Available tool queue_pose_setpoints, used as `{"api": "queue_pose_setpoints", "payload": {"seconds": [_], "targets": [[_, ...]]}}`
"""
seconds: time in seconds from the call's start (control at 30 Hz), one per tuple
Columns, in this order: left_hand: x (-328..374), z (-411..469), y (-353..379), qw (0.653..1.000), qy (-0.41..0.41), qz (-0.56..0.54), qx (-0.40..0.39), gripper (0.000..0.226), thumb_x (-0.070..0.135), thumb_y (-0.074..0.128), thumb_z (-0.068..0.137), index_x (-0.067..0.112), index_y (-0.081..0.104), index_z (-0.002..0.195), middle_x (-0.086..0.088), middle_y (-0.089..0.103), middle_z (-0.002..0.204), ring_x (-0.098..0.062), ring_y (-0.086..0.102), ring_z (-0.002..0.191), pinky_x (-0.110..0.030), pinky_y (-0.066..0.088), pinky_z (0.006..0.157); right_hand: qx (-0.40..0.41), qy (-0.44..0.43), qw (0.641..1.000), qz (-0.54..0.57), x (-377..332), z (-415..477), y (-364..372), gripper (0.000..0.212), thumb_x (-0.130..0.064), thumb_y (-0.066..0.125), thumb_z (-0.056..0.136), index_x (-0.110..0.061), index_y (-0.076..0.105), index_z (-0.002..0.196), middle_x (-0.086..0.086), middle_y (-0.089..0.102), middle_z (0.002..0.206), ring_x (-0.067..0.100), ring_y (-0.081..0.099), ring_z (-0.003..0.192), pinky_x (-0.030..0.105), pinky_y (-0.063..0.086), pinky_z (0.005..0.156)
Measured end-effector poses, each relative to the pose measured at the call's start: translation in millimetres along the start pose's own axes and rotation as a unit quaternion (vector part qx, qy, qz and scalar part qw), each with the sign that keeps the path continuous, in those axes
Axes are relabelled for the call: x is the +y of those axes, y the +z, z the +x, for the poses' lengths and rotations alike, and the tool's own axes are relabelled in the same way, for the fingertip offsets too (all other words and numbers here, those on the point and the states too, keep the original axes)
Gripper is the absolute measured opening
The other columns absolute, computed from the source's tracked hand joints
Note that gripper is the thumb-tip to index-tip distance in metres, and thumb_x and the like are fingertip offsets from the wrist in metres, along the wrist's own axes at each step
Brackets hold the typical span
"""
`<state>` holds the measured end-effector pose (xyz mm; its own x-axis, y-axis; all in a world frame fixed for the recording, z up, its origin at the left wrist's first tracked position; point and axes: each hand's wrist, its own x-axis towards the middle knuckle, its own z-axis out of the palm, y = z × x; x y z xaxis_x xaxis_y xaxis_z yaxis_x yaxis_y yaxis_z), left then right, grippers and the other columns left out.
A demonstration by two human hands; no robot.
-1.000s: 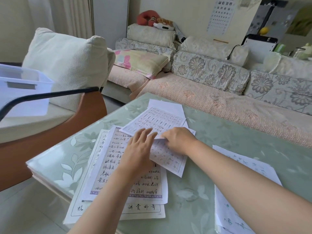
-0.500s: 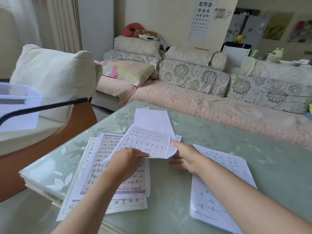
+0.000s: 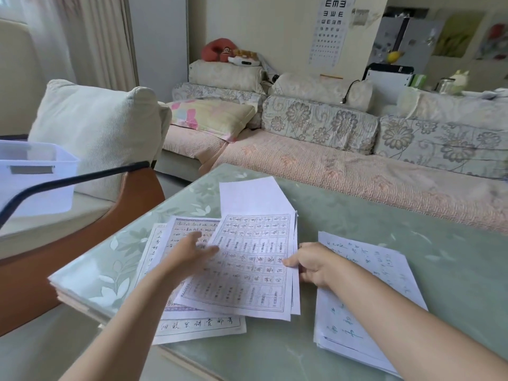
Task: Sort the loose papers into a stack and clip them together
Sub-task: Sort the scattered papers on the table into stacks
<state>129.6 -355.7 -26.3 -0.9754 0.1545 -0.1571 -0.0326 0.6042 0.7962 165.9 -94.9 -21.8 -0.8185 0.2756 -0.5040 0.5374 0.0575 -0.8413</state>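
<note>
**Papers half gathered, no clip in sight**

Centre frame, the gridded sheet point(image 3: 247, 259) lies skewed on top of the overlapping pile. The right hand point(image 3: 313, 264) pinches its right edge, thumb on top and fingers curled underneath. The left hand point(image 3: 189, 253) lies open and flat, fingers spread, at the sheet's left edge, partly over the lined sheets point(image 3: 178, 235) beneath. A blank sheet point(image 3: 250, 196) pokes out above the pile, towards the sofa point(image 3: 343, 171). At the bottom of the pile, a larger sheet point(image 3: 200, 325) juts towards the lower edge of the frame.

Over at the right of the frame, a second batch of handwritten pages point(image 3: 365, 270) rests on the green table point(image 3: 357, 221), just beside the right hand and partly under that forearm.

By my reading, this is early days: two separate heaps, edges fanned and crooked, nothing squared. Still to come, as I judge it: merging both groups, tapping the edges even, then clipping. No clip shows anywhere on the table.
</note>
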Motion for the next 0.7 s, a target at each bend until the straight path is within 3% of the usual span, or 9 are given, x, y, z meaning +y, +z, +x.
{"api": "queue_pose_setpoints", "payload": {"seconds": [0.07, 0.13, 0.2, 0.27, 0.43, 0.53, 0.57, 0.63, 0.7], "targets": [[1.4, 7.7, -0.6, 0.998, -0.041, -0.041, -0.013, 0.075, 0.036, 0.067, 0.089, 0.011, 0.031, 0.150, -0.010, 0.041, 0.150, -0.027, 0.044, 0.132, -0.042, 0.038, 0.107, -0.042, 0.009, 0.999, 0.004, 2.2, -0.5, -3.0, 0.031, 0.015, 0.060, 0.087, 0.003, 0.062, 0.115, 0.017, 0.074, 0.106, 0.032, 0.072, 0.098, 0.041, 0.062, 0.074], [5.6, 11.1, -1.5, 0.995, -0.081, -0.048, -0.013, 0.070, 0.037, 0.068, 0.087, 0.008, 0.040, 0.144, -0.012, 0.051, 0.140, -0.029, 0.051, 0.124, -0.039, 0.042, 0.099, -0.079, 0.015, 0.997, 0.003, 6.2, 1.4, -7.3, 0.036, 0.017, 0.058, 0.086, 0.003, 0.061, 0.120, 0.017, 0.074, 0.108, 0.032, 0.071, 0.100, 0.042, 0.062, 0.076], [6.4, 10.2, -6.9, 0.993, -0.105, -0.052, -0.002, 0.040, 0.036, 0.072, 0.083, 0.005, 0.060, 0.105, -0.012, 0.061, 0.087, -0.023, 0.057, 0.074, -0.030, 0.042, 0.069, -0.112, 0.013, 0.993, -0.024, 10.4, 1.3, -10.7, 0.040, 0.018, 0.060, 0.085, 0.002, 0.061, 0.122, 0.016, 0.074, 0.110, 0.030, 0.071, 0.103, 0.041, 0.061, 0.079], [-1.0, 12.8, -12.9, 0.988, -0.131, -0.073, -0.019, 0.040, 0.038, 0.078, 0.074, 0.011, 0.048, 0.070, -0.006, 0.042, 0.059, -0.017, 0.035, 0.051, -0.030, 0.032, 0.060, -0.131, 0.004, 0.990, -0.049, 13.6, -0.8, -13.7, 0.041, 0.018, 0.060, 0.084, 0.000, 0.061, 0.121, 0.014, 0.074, 0.109, 0.028, 0.071, 0.102, 0.037, 0.061, 0.075], [-8.4, 10.9, -21.8, 0.982, -0.161, -0.089, -0.050, 0.029, 0.029, 0.078, 0.078, 0.006, 0.062, 0.077, -0.009, 0.053, 0.059, -0.018, 0.040, 0.053, -0.025, 0.033, 0.050, -0.176, 0.003, 0.982, -0.066, 11.0, -1.5, -16.2, 0.040, 0.015, 0.061, 0.085, -0.001, 0.061, 0.121, 0.015, 0.073, 0.113, 0.028, 0.070, 0.105, 0.035, 0.061, 0.078], [-9.3, 12.3, -19.2, 0.983, -0.158, -0.060, -0.070, 0.027, 0.028, 0.074, 0.083, 0.003, 0.065, 0.081, -0.013, 0.069, 0.072, -0.021, 0.050, 0.064, -0.026, 0.039, 0.054, -0.190, 0.032, 0.976, -0.104, -1.0, 4.3, -13.8, 0.034, -0.002, 0.066, 0.089, 0.000, 0.061, 0.123, 0.014, 0.071, 0.115, 0.027, 0.071, 0.099, 0.033, 0.060, 0.072], [-10.5, 14.6, -17.0, 0.984, -0.157, -0.052, -0.067, 0.024, 0.025, 0.071, 0.085, 0.001, 0.067, 0.085, -0.013, 0.073, 0.078, -0.022, 0.057, 0.066, -0.027, 0.045, 0.058, -0.157, 0.031, 0.977, -0.138, -7.8, 8.8, -12.6, 0.030, -0.011, 0.066, 0.091, 0.000, 0.062, 0.119, 0.012, 0.071, 0.108, 0.024, 0.070, 0.085, 0.030, 0.057, 0.063], [-8.6, 16.2, -13.0, 0.985, -0.163, -0.023, -0.045, 0.019, 0.018, 0.067, 0.085, 0.001, 0.068, 0.094, -0.015, 0.074, 0.089, -0.027, 0.069, 0.078, -0.033, 0.058, 0.075, 0.003, -0.013, 0.968, -0.252, -24.0, 30.2, -12.5, 0.021, -0.021, 0.066, 0.087, -0.005, 0.063, 0.100, 0.009, 0.063, 0.086, 0.019, 0.057, 0.057, 0.024, 0.047, 0.048], [-3.4, 13.4, -10.7, 0.989, -0.149, -0.001, -0.022, 0.016, 0.013, 0.064, 0.087, 0.003, 0.065, 0.098, -0.014, 0.071, 0.095, -0.029, 0.070, 0.086, -0.042, 0.059, 0.081, 0.135, -0.079, 0.926, -0.344, -41.7, 51.2, -9.0, 0.015, -0.021, 0.060, 0.082, -0.009, 0.064, 0.088, 0.008, 0.061, 0.072, 0.022, 0.055, 0.052, 0.022, 0.044, 0.047]]}}
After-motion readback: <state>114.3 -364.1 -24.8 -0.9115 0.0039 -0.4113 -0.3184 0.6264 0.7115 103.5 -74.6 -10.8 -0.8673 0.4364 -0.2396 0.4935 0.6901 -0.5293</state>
